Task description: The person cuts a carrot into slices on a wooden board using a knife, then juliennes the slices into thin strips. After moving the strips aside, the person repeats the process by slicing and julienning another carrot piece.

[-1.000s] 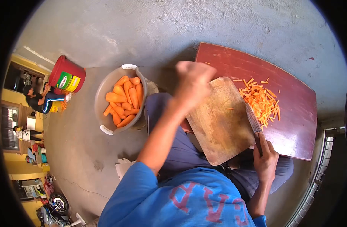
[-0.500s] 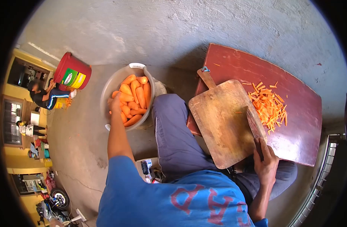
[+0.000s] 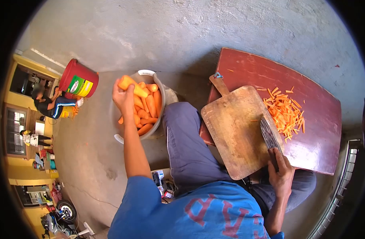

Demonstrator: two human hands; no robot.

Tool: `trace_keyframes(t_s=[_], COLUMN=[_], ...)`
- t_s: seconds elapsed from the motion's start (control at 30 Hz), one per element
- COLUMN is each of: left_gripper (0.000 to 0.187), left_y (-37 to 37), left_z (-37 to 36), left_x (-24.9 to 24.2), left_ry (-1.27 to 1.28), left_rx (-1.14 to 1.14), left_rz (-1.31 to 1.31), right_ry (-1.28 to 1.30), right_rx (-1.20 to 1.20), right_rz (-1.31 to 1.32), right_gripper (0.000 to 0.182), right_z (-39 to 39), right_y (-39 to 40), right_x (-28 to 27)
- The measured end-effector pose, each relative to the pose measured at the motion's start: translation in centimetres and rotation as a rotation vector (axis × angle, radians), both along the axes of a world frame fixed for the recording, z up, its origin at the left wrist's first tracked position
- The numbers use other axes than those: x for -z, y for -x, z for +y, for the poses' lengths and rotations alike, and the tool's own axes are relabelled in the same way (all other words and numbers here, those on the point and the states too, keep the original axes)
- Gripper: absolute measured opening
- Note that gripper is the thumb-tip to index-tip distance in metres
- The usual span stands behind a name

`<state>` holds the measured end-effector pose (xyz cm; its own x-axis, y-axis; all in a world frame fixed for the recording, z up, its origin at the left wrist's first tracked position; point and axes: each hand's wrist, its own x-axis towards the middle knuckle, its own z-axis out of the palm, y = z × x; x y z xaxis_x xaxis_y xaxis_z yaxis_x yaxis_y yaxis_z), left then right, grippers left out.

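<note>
My left hand (image 3: 124, 97) is closed round a peeled carrot (image 3: 132, 86), raised over the rim of a grey plastic basin (image 3: 115, 115). Several more peeled carrots (image 3: 151, 105) lie heaped in that basin. In my right hand (image 3: 281, 175) is the dark handle of a knife (image 3: 268, 133), its blade resting over the right edge of a worn wooden cutting board (image 3: 234, 135). A thin carrot strip (image 3: 254, 120) lies on the board. Just beyond the blade sits a pile of cut carrot sticks (image 3: 286, 113).
The board rests on a low red table (image 3: 317, 131) against a grey wall (image 3: 182, 36). A large red bucket (image 3: 79, 77) stands at the left, with a seated person (image 3: 47, 104) beside it. Another person (image 3: 31, 138) is farther off. A motorcycle wheel (image 3: 66, 211) shows at lower left.
My left hand has come up out of the carrots in the basin, now holding one carrot. My right hand and the knife stay in place at the board.
</note>
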<state>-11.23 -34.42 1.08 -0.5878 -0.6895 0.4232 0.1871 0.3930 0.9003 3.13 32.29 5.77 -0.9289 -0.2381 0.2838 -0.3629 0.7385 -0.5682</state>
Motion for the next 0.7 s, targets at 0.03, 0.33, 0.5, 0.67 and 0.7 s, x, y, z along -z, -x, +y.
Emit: trace_keyframes(t_s=[0.03, 0.33, 0.5, 0.67, 0.7], left_gripper=[0.081, 0.059, 0.059, 0.051, 0.052], left_y=[0.8, 8.0, 1.5, -7.0, -7.2], left_z=[3.1, 27.8, 34.8, 37.3, 37.6], left_x=[-2.3, -2.8, -0.4, -0.5, -0.7], left_ry=[-0.042, -0.220, 0.125, 0.366, 0.391], left_rx=[0.044, 0.654, 0.727, 0.740, 0.775], left_rz=[0.041, -0.118, -0.258, -0.289, -0.256], right_ry=[-0.002, -0.055, 0.068, 0.291, 0.303], right_rx=[0.000, 0.083, 0.159, 0.159, 0.134], right_rz=[-0.014, -0.152, -0.149, -0.292, -0.276], right_gripper=[0.054, 0.056, 0.056, 0.056, 0.056], right_z=[0.0, -0.5, 0.0, -0.1, -0.8], right_y=[-0.1, -0.8, -1.7, -2.9, -3.0], right_x=[0.0, -0.6, -0.8, -3.8, -4.3])
